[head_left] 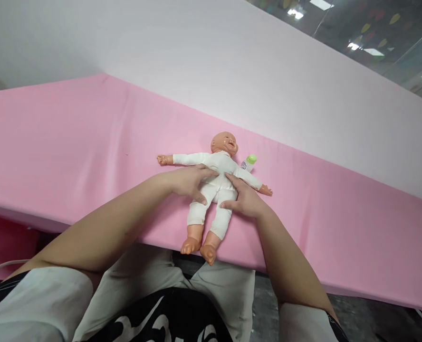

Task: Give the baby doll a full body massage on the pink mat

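A baby doll (222,166) with a white cloth body lies face up on the pink padded surface, its head away from me and its feet at the near edge. My left hand (193,181) rests on the doll's left-of-view hip and belly, thumb and fingers apart. On the other side of the doll, my right hand (244,195) touches its waist and upper thigh with the thumb spread from the fingers. Neither hand is wrapped round anything. A small bottle (249,163) with a green cap lies beside the doll's shoulder, above its right-of-view arm.
The pink surface (357,228) stretches to both sides and meets a pale wall (204,61) behind. Glass panels are at the upper right. A red object (6,242) and a white cable (7,262) show at the lower left.
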Tool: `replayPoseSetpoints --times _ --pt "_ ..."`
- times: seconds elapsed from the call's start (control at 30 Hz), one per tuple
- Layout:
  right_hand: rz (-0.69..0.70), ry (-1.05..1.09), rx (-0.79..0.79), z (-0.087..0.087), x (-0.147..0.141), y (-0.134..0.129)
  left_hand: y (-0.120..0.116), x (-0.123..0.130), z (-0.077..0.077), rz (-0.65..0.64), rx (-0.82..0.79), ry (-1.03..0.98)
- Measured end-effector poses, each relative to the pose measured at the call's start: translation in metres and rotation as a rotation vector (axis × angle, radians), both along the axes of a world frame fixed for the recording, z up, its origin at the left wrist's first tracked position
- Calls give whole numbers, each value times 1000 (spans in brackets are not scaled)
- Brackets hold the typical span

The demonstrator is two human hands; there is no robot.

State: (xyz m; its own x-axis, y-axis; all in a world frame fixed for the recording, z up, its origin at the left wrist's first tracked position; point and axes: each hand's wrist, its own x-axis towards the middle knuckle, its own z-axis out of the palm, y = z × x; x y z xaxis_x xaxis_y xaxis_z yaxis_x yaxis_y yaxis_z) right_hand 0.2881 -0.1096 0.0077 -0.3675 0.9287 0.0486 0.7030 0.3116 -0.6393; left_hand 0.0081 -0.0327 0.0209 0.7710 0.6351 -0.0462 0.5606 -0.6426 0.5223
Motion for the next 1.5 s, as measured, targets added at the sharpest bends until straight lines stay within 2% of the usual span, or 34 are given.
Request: replayPoseSetpoints --times 0.17,0.27,0.37,0.57,0.63,0.77,0.9,0.97,1.1,1.23,1.4,1.5 --pt "-57 -136 165 3 -16 -10 -14 6 11 53 121 -35" --pt "-159 -117 350 3 -17 -12 -16 10 11 94 223 -145" --pt "-222 -57 490 3 -22 -15 -21 18 8 57 251 -220" --pt "25 -278 281 12 -38 -23 -32 31 3 -67 230 -62" --pt "51 -298 263 13 -39 -23 -32 32 2 -71 228 -58" --pt "-6 -141 290 9 -31 -18 -27 30 1 -43 207 -156" --pt "-145 -11 436 1 -25 -11 -23 30 -3 68 299 -302" --pt "-173 -14 449 -2 -25 -9 -22 31 -5 72 302 -307" --pt "-98 -125 324 -2 -29 -8 -21 35 -10 -8 241 -196" --pt "-90 -105 291 1 -29 -9 -20 34 -10 13 209 -179" --pt "-194 49 362 -2 -24 -7 -21 32 -8 106 249 -320" --pt "-255 52 440 -7 -23 -4 -21 35 -9 167 293 -375"
